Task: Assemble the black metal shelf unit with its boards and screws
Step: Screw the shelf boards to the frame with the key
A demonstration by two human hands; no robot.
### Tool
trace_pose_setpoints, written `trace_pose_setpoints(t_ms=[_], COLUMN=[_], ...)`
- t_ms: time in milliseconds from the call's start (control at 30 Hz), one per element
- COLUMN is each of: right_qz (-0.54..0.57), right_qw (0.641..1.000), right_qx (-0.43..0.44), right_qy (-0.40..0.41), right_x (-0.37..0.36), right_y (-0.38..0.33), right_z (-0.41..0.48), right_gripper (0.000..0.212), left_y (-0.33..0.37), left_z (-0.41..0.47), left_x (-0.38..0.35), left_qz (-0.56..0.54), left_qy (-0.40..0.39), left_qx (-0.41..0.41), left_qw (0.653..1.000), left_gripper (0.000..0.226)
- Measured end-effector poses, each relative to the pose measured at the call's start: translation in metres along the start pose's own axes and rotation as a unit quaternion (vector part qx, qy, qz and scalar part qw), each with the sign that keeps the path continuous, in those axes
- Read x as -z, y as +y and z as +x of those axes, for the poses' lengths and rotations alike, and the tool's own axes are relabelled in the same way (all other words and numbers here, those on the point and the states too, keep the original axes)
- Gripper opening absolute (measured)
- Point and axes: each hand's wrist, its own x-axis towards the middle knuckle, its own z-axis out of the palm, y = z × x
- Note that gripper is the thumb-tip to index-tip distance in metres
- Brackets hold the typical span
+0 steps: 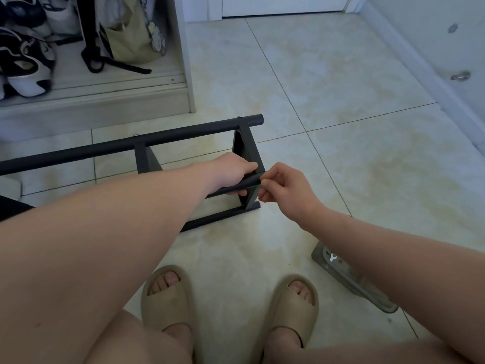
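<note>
The black metal shelf frame (157,141) lies on its side on the tiled floor, with round tubes joined by flat crossbars. My left hand (233,174) grips the raised middle tube (249,183) near its right end. My right hand (286,191) pinches something small at that tube's end, thumb and forefinger together; what it holds is hidden. A lower tube (223,216) rests on the floor below. Two screw heads (239,117) show on the far tube.
A clear plastic bag with small hardware (338,269) lies on the floor at the right, partly under my forearm. A shoe cabinet with shoes and a bag (126,40) stands at back left. My feet in beige slippers (168,298) are below. A white wall runs at right.
</note>
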Motion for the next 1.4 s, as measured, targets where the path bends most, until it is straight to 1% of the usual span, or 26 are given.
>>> trace_pose_setpoints(t_ms=[67,100,233,300,400,500,567,600,733,867,1000,1067,1167,1233,1333,1400], right_qz=[0.078,0.101,0.113,0.074,-0.006,-0.091,-0.12,-0.115,-0.023,-0.018,0.03,-0.016,-0.12,-0.187,-0.291,-0.314], right_qw=[0.996,0.994,0.991,0.995,0.999,0.995,0.992,0.993,0.999,0.999,0.997,0.998,0.993,0.982,0.953,0.945], right_qx=[-0.034,-0.048,-0.076,-0.07,-0.033,0.006,0.02,0.017,-0.018,-0.026,-0.053,-0.037,-0.002,0.019,0.068,0.078], right_qy=[0.005,0.001,-0.013,-0.005,0.013,0.026,0.027,0.025,0.013,0.021,0.04,0.045,0.021,-0.006,-0.044,-0.059], right_x=[-0.001,0.0,0.01,0.014,0.009,0.0,0.0,0.002,0.007,0.003,-0.001,-0.002,0.003,0.006,0.009,0.012], right_y=[-0.003,-0.005,-0.003,-0.001,-0.001,-0.001,-0.001,0.0,0.001,0.002,0.0,0.0,-0.005,-0.009,-0.011,-0.011], right_z=[-0.001,-0.001,-0.003,-0.004,-0.002,0.0,0.0,0.001,0.003,0.004,0.006,0.006,0.006,0.006,0.005,0.005], right_gripper=[0.015,0.014,0.017,0.022,0.024,0.027,0.029,0.029,0.024,0.023,0.023,0.025,0.031,0.031,0.023,0.023], left_y=[0.0,0.0,0.0,-0.001,-0.001,0.0,0.0,-0.001,-0.001,-0.001,0.001,0.001,0.001,0.001,-0.001,-0.002], left_z=[0.001,0.001,-0.001,-0.002,-0.002,-0.001,-0.001,-0.001,-0.001,0.0,0.001,0.002,0.001,0.001,0.001,0.001], left_x=[0.0,0.0,0.001,0.001,0.001,0.001,0.001,0.001,0.0,0.0,0.001,0.001,0.001,0.001,0.001,0.001], left_qz=[0.004,0.003,-0.007,-0.01,-0.016,-0.011,-0.009,-0.009,-0.008,0.002,0.014,0.016,0.018,0.016,0.014,0.014], left_qy=[0.007,0.007,-0.003,-0.003,-0.002,-0.004,-0.002,-0.002,-0.006,-0.004,0.003,0.006,0.003,0.0,-0.002,-0.005], left_qx=[-0.001,-0.002,0.004,0.005,0.003,0.002,0.002,0.003,0.007,0.01,0.006,0.005,0.009,0.008,0.009,0.012], left_qw=[1.0,1.0,1.0,1.0,1.0,1.0,1.0,1.0,1.0,1.0,1.0,1.0,1.0,1.0,1.0,1.0], left_gripper=[0.038,0.038,0.032,0.029,0.027,0.028,0.029,0.03,0.029,0.034,0.037,0.038,0.037,0.037,0.037,0.037])
